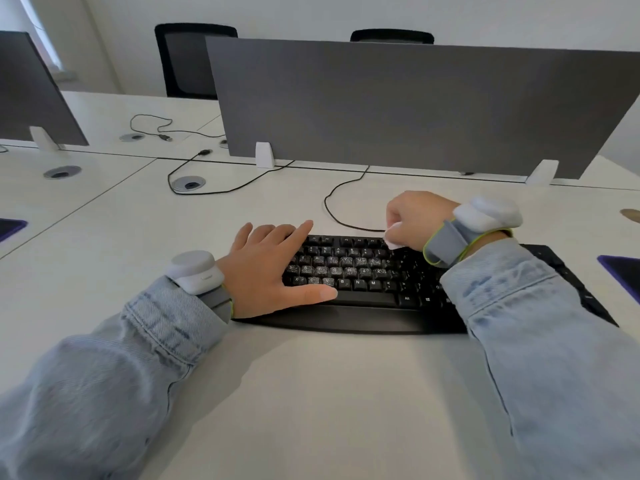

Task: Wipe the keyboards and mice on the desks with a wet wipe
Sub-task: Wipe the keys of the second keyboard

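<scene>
Keyboard [363, 282] — mid-tabletop [311, 393]; my left hand [266, 271] lies flat on its left end, my right hand [415, 216] pinches wet wipe [393, 237] over top keys.

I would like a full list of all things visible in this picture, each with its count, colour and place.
keyboard: 1, black, on the near desk, under both hands
wet wipe: 1, white, over the keyboard's far right keys
desk: several joined, white, foreground to back
divider panel: 2, grey, upright along the desk's far edge; one ahead, one far left
cable: several, black, lying on the desks behind the keyboard
cable port: about 4, silver, round, set in the desks at left
office chair: 2, black, behind the panel
mouse pad: 2, dark purple, at the left and right edges
wrist device: 2, white, one on each wrist
left hand: flat, presses the keyboard's left end
right hand: grips the wet wipe
</scene>
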`<action>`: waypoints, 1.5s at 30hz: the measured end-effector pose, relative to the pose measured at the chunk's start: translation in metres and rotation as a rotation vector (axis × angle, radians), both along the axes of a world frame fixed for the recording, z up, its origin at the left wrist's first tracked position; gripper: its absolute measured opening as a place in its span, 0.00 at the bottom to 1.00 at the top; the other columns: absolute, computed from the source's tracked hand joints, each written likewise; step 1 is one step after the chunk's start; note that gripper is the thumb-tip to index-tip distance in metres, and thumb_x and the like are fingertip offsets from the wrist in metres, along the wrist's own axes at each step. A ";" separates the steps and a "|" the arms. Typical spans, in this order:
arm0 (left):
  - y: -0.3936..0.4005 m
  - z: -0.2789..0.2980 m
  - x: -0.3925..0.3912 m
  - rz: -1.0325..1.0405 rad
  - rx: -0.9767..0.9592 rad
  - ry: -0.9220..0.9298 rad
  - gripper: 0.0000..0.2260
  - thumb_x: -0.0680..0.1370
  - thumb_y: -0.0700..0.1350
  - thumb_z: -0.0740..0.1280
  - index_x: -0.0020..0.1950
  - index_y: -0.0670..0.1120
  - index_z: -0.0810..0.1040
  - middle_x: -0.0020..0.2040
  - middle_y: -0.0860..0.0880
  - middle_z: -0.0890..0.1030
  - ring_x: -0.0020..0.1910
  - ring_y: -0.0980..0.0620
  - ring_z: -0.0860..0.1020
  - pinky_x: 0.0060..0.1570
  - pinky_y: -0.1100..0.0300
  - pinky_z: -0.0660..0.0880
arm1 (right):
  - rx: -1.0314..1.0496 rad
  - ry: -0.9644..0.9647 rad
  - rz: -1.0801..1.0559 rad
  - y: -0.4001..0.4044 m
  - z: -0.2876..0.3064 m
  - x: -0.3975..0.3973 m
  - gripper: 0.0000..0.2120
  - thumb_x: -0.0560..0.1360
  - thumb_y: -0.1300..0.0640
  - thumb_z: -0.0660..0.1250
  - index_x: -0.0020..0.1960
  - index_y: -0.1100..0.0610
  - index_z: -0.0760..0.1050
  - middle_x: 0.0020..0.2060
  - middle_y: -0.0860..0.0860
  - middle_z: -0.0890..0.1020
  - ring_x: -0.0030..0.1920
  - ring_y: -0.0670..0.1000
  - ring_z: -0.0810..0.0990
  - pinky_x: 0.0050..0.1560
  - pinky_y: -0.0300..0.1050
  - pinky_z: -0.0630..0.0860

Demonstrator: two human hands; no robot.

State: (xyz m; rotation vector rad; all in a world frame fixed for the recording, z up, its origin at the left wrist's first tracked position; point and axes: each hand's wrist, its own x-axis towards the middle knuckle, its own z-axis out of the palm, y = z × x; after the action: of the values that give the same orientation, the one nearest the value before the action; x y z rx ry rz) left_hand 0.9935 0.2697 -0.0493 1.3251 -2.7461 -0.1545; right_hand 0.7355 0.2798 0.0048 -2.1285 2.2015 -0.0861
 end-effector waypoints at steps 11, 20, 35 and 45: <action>-0.001 -0.004 0.002 0.041 -0.038 0.022 0.53 0.64 0.85 0.40 0.82 0.56 0.46 0.77 0.56 0.62 0.76 0.50 0.58 0.77 0.44 0.50 | -0.150 -0.167 0.224 -0.013 -0.013 0.037 0.05 0.75 0.57 0.66 0.48 0.57 0.79 0.50 0.51 0.80 0.51 0.53 0.78 0.45 0.42 0.69; 0.002 -0.004 0.000 0.040 -0.068 0.036 0.52 0.65 0.82 0.42 0.82 0.54 0.49 0.76 0.55 0.65 0.75 0.49 0.61 0.76 0.45 0.52 | -0.169 -0.158 0.110 -0.009 -0.006 0.018 0.05 0.74 0.55 0.67 0.45 0.54 0.81 0.46 0.48 0.79 0.47 0.50 0.76 0.40 0.40 0.65; -0.008 0.000 0.004 0.090 -0.070 -0.004 0.56 0.61 0.83 0.38 0.81 0.51 0.52 0.76 0.51 0.67 0.74 0.44 0.63 0.75 0.42 0.53 | -0.207 -0.133 0.205 -0.010 -0.014 0.073 0.07 0.75 0.53 0.67 0.49 0.54 0.81 0.49 0.49 0.79 0.51 0.49 0.75 0.45 0.39 0.64; -0.014 0.000 0.026 0.079 -0.070 -0.025 0.56 0.61 0.82 0.35 0.81 0.49 0.52 0.75 0.52 0.67 0.74 0.44 0.64 0.76 0.44 0.54 | -0.193 -0.085 0.145 -0.014 -0.011 0.074 0.04 0.74 0.57 0.66 0.44 0.57 0.79 0.43 0.49 0.77 0.46 0.51 0.75 0.38 0.42 0.68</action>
State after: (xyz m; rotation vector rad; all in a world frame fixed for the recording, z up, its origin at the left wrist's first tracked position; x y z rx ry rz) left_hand 1.0197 0.2556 -0.0492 1.4234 -2.6868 -0.0357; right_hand 0.8095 0.2654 -0.0063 -2.3279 2.0602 -0.3881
